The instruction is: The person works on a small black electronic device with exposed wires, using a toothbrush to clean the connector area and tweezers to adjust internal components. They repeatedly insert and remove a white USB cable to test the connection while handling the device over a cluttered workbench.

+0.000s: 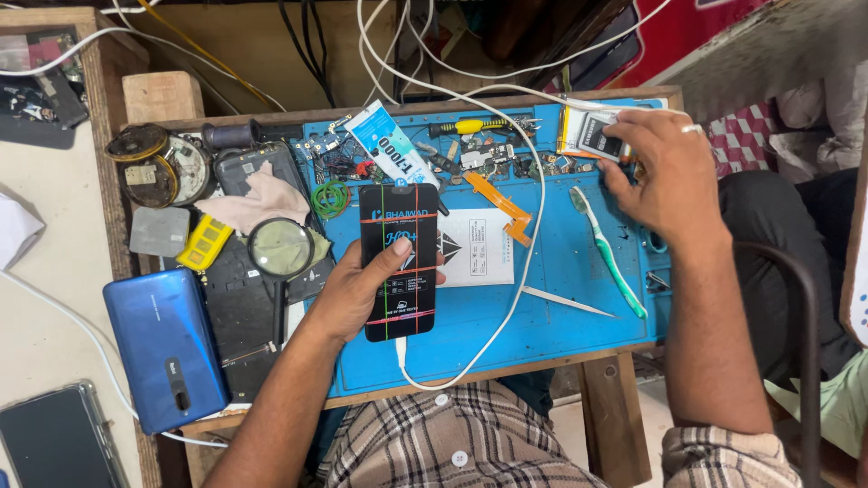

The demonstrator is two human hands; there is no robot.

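The left hand [357,289] has its grip clenched around a black rectangular phone screen panel with red and green stripes on its protective film [399,262], thumb lying across the face and fingers wrapped behind the left edge. The panel stands lengthwise over the left part of a blue rubber work mat [579,298] that covers the wooden counter [163,95]. A white cable [506,307] loops out from just under the panel's lower end and runs up across the mat.

The right hand [665,176] reaches to the mat's far right corner, fingers spread and pressed down on a small flat battery pack in a clear wrapper [597,136]; whether the grip has closed on it I cannot tell. A ring shows on one finger.

Between the two hands lie a white printed card [475,248], an orange flex strip [502,208], a green and white toothbrush [610,258] and a pair of slim metal tweezers [565,303]. Near the mat's top edge are a white and blue glue tube [389,145], a yellow-handled screwdriver [475,126] and a scatter of tiny parts.

Left of the held panel rest a round black-rimmed magnifying glass [281,248], a beige cloth [262,203], a coil of green wire [331,199] and a yellow plastic piece [205,242]. Further left, a glossy blue phone back [163,348] lies face down, well apart from the hands.
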